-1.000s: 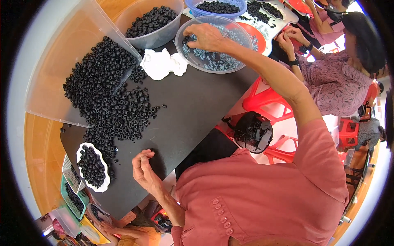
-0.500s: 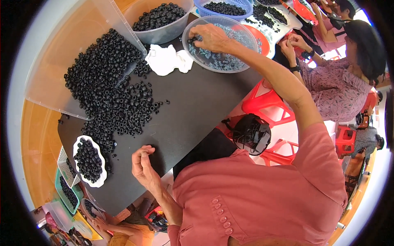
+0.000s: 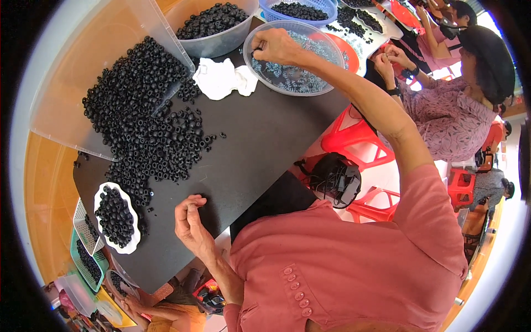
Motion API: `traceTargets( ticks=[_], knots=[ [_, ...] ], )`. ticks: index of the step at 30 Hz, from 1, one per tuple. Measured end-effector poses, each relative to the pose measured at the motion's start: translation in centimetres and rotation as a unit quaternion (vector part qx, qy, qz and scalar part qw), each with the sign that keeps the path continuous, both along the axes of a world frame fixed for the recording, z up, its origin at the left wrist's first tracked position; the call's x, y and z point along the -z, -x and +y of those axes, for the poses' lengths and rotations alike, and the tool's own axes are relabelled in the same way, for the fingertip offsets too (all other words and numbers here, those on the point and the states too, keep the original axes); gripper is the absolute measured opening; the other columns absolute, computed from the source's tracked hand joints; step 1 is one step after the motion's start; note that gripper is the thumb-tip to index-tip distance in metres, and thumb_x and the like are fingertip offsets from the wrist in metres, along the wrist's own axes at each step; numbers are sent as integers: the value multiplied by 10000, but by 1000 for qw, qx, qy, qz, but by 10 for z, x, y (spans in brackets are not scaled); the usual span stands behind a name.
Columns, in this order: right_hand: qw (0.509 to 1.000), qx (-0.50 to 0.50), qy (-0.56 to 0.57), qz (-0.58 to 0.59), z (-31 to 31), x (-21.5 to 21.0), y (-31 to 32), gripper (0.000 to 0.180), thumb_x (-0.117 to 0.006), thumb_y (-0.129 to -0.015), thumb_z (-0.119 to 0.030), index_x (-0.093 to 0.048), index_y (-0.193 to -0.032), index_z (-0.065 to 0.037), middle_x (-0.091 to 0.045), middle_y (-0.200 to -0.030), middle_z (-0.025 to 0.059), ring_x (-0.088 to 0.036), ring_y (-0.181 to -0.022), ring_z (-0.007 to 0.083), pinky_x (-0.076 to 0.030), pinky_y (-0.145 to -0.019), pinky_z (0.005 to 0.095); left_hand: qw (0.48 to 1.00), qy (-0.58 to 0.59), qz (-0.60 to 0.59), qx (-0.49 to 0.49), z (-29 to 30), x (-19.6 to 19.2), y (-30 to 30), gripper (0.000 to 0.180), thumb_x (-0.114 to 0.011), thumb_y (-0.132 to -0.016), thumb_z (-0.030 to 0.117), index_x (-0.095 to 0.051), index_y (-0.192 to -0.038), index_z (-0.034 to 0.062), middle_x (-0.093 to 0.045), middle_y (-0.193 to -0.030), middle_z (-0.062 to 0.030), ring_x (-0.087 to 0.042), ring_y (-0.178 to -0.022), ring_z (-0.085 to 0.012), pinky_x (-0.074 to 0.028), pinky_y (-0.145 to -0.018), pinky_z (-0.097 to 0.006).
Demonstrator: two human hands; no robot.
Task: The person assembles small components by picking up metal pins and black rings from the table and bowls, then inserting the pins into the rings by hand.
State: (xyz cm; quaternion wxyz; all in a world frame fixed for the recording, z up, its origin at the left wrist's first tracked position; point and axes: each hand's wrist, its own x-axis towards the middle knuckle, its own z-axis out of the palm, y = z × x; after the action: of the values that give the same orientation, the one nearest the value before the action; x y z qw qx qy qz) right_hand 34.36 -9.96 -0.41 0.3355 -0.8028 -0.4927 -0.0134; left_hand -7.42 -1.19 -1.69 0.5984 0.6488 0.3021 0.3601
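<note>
At the far side of the table my right hand [image 3: 279,46] reaches into a shallow round clear tub [image 3: 264,83]. Its fingers are pinched together near the tub's left rim; what they hold is hidden. Small pale blue patterned pieces [image 3: 301,78] cover much of the tub's bottom. Close to the table's near edge, my left hand [image 3: 193,228] is held with curled, closed fingers, and whatever is in them cannot be made out. A large heap of black ring-like beads [image 3: 144,105] lies beyond and to the left of it.
The heap spills from a tipped clear plastic bin [image 3: 61,113]. A white scalloped dish [image 3: 133,240] of black beads stands at left, a white cloth [image 3: 215,83] beside the tub. A bead-filled basin [image 3: 221,44] and blue basket [image 3: 310,22] stand behind. A person [image 3: 453,105] sits at right.
Inside the tub, my right hand's fingers have turned down and closed more, shifting slightly toward the left rim. My left hand stays almost in place.
</note>
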Motion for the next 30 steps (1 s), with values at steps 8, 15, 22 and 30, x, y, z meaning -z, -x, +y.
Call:
traceTargets(
  ticks=[8, 15, 22, 30],
  knots=[
    [993, -1, 68, -95, -1, 7, -8, 287, -674, -682, -181, -675, -886, 20, -668, -797, 193, -656, -734, 341, -529, -695, 372, 1000, -4, 8, -3, 0, -1, 0, 160, -494, -929, 92, -607, -886, -12, -643, -842, -88, -585, -898, -179, -453, -861, -320],
    [995, 64, -73, -27, -13, 7, -2, 270, -703, -706, -184, -682, -901, 1, -635, -674, 94, -617, -623, 169, -506, -620, 300, 1000, -11, 4, 3, 2, -1, 0, 161, -494, -929, 91, -611, -893, -12, -646, -860, -92, -583, -894, -168, -451, -859, -311],
    [973, 99, -207, -15, 19, -43, -2, 291, -702, -704, -253, -699, -889, -28, -676, -737, 88, -650, -665, 190, -518, -653, 300, 1000, -9, 0, 1, 1, 0, 5, 164, -494, -931, 96, -612, -887, -8, -646, -866, -90, -583, -891, -165, -448, -859, -306],
    [972, 82, -193, -107, 39, -44, -22, 260, -656, -748, -300, -708, -867, -75, -690, -797, 111, -673, -737, 266, -523, -716, 368, 1000, 16, -8, 5, 0, 2, 4, 162, -499, -928, 95, -611, -872, -9, -641, -872, -92, -582, -908, -174, -447, -865, -309]
  ],
)
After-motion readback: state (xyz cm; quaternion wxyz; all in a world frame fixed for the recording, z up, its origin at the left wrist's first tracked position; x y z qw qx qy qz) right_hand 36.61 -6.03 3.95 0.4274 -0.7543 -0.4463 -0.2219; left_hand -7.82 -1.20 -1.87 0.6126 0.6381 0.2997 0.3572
